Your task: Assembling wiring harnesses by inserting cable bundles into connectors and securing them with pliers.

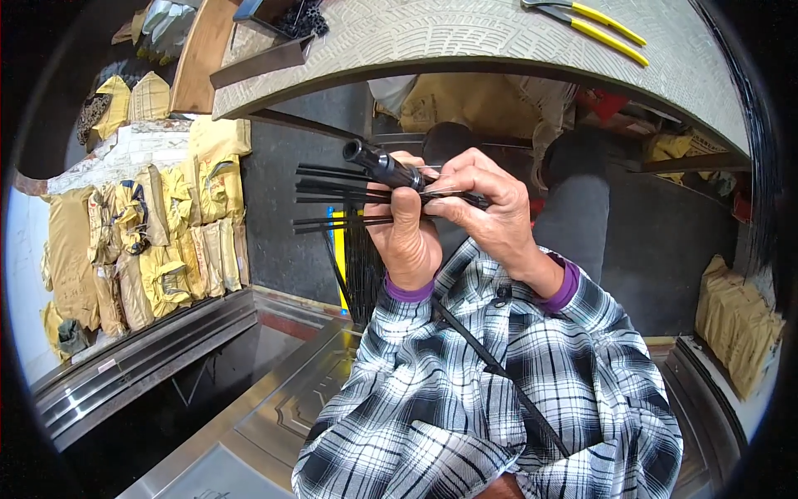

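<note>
In front of my chest, my left hand (405, 229) is closed around a black umbrella frame, its thumb pressing on the piece. The frame's hollow black tube (384, 165) points up and left. Several thin black ribs (332, 193) fan out to the left between my fingers. My right hand (490, 204) pinches at the joint where tube and ribs meet. A thin pale wire (445, 191) shows at its fingertips; its ends are hidden by the fingers. Both wrists show purple cuffs under a checked shirt.
Yellow-handled pliers (594, 25) lie on the patterned tabletop (449, 37) ahead. A metal angle piece (259, 62) sits at its left end. More thin black rods (362, 266) stand beside my left arm. Yellow-brown sacks (150, 241) are at the left, another sack (736, 320) at the right.
</note>
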{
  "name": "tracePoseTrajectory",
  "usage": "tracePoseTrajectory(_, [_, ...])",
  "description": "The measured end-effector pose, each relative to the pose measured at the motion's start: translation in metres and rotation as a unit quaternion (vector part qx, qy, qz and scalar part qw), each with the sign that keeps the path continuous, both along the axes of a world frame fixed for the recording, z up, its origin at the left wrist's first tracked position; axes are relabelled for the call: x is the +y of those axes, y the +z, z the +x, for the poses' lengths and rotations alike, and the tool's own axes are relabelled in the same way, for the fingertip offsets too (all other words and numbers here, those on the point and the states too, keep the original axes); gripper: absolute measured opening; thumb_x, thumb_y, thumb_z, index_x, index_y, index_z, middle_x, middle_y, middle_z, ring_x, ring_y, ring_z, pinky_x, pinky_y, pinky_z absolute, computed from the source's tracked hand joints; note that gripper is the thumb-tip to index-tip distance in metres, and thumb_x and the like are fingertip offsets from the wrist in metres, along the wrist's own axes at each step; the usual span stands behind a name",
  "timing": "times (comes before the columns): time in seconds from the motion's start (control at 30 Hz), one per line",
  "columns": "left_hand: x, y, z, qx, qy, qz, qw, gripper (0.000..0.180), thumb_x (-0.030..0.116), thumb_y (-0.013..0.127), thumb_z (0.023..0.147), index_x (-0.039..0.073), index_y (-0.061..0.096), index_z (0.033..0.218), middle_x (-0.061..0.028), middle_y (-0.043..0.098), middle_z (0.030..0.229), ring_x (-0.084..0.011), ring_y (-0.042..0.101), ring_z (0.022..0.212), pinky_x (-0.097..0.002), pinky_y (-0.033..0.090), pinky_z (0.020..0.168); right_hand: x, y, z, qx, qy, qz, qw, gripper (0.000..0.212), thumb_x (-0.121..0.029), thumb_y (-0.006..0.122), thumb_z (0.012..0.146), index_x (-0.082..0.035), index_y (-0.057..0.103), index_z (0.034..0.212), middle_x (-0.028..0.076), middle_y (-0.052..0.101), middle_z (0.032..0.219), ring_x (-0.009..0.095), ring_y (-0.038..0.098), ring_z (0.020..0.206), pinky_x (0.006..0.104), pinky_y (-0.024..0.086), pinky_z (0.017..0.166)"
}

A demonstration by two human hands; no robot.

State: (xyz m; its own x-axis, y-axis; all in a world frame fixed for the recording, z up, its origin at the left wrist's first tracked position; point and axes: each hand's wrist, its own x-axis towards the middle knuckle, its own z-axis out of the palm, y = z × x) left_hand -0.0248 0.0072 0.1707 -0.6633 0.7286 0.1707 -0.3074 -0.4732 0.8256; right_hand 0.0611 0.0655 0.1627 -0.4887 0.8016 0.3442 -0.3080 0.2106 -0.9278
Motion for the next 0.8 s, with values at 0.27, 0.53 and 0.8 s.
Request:
tracePoseTrajectory(0.27, [-0.001,-0.003,-0.001,-0.032,0.002,-0.002,0.999,0.037,0.027,0.065,0.081,0.001,0.051,0.105,-0.0077,0.053,0.1,-0.0152,0.053,0.084,-0.0283,0.044,0.077,-0.001,0.001,0.001,0.007,-0.029,0.007,1.0,0.018,-0.002,0.071,0.066,-0.003,0.067,0.083,0.007,0.061,0.07,0.014,0.057,0.065,0.0253,0.045,0.059])
tracePoseTrajectory(0.53, [0.0,0.0,0.007,0.004,0.047,-0.04,0.998,0.047,0.04,0.06,0.082,0.0,0.049,0.103,-0.0061,0.051,0.092,-0.0149,0.051,0.085,-0.028,0.043,0.079,0.002,0.001,0.0,-0.011,-0.015,0.02,1.0,0.016,0.001,0.07,0.065,0.0,0.066,0.081,0.007,0.059,0.071,0.013,0.054,0.064,0.0233,0.042,0.057])
tracePoseTrajectory(0.8, [0.004,-0.003,0.006,0.129,0.079,-0.05,0.987,0.048,0.044,0.049,0.088,-0.002,0.051,0.099,-0.0076,0.052,0.093,-0.0146,0.051,0.084,-0.0282,0.041,0.077,0.018,-0.004,0.001,0.005,0.076,-0.076,0.994,0.013,-0.006,0.073,0.069,-0.001,0.066,0.08,0.003,0.059,0.069,0.006,0.053,0.063,0.0211,0.041,0.054])
